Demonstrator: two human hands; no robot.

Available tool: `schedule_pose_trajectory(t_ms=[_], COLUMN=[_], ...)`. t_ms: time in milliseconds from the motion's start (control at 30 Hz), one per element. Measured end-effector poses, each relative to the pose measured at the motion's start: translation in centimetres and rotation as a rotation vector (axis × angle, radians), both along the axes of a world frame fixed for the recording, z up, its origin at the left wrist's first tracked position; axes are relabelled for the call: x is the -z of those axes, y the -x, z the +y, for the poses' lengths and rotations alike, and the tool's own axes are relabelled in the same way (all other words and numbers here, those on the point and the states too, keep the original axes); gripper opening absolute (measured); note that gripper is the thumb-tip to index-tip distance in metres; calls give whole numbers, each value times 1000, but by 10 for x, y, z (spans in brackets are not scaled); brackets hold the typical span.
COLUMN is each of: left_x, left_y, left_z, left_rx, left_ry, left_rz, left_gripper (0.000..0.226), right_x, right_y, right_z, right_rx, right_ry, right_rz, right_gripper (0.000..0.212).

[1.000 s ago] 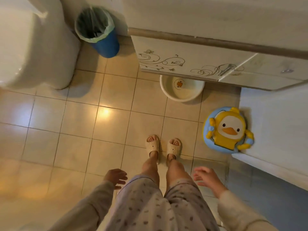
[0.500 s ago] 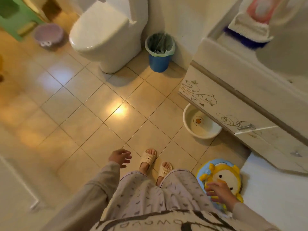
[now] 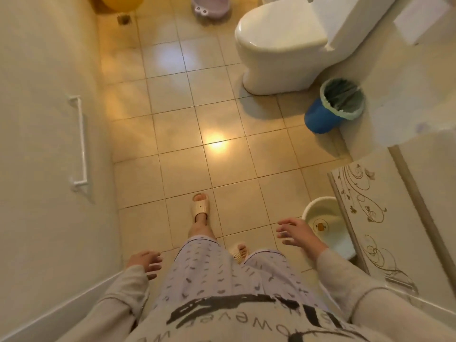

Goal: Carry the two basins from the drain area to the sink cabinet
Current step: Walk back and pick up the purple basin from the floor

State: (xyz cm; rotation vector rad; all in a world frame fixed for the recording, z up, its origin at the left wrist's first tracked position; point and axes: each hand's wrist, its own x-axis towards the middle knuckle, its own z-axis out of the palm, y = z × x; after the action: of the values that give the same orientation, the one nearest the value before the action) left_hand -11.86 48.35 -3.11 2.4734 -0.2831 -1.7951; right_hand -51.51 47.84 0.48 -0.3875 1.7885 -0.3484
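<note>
Beige tiled floor, white toilet

We see glossy floor tiles, a smooth glazed toilet, a plastic-looking white basin and soft cloth sleeves.

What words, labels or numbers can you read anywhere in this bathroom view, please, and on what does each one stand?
"owever": upside-down dark letters on the person's top, part of a longer word cut off by folds.
Large dark strokes above it on the same top: too partial to read.
White basin: a duck picture only, no text.
Sink cabinet: scrollwork only, no text.
</note>
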Motion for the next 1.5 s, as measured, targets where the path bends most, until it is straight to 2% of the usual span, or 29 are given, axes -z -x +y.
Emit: schedule_pose_trajectory(t_ms=[167,300,467,700,1000,1233,1500], left_x=[4,5,-4,-33,-35,-18,-13], left_y=[-36,-62,-83,-90,-71,-68,-61], left_z=[-7,-46,-150,-327,-444,-492,-566], left_rx=[-198,-258,-167,8,-2,-95,-231], left_ry=[-19,-46,-21,182,233,114,47], left_rz=[1,-8,-24,38,92,-7,-26], left_gripper=[10,10,12,14,19,13,13], right_x=[-5,7,14,11,20,18,-5], right_y=[-33,-62,-89,-97,-83,-81,-85], right_z=[-75,-127,-179,-241,-359,-508,-662], right_rx=[-86,-155,-139,12,127,-12,-210], right_ry=[31,-19,-105,-114,-102,-46,65], right_rz=[-17,11,62,67,41,13,-41], right_gripper=[17,20,23,26,28,22,19])
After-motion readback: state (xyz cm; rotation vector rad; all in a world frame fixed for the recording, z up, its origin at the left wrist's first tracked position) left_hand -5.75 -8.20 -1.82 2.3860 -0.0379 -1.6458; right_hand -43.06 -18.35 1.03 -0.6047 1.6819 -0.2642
